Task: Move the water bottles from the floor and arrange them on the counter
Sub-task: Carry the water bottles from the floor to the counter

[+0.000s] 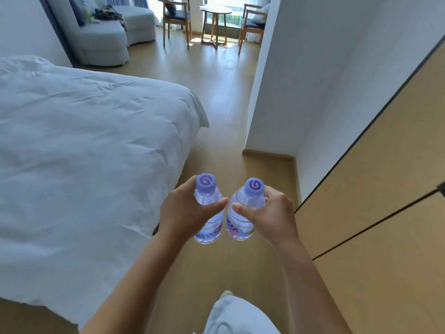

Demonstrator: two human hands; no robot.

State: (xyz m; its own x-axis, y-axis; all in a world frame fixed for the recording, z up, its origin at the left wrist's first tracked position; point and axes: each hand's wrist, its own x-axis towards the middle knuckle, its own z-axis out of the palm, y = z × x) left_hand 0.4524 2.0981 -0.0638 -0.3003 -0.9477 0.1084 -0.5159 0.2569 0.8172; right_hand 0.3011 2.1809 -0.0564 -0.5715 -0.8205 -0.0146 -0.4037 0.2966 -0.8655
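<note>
While the person stands on the light wooden floor (216,97) between the white rumpled bed (84,145) and the tan wooden cabinet front (375,189), each hand carries one bottle upright in the air. The left hand (185,210) has its grip closed around the left clear plastic water bottle with a lilac cap (208,213), thumb in front and the other fingers behind. The right hand (272,213) holds the right clear plastic water bottle with a lilac cap (243,218) in the same way. Both bottles are taken high on the body, just below the cap, so most of each bottle hangs under the grip; I judge this leaves each base free to be set down. The two bottles are close together, almost touching low down. No worktop is visible here, so placing is not yet done.
</note>
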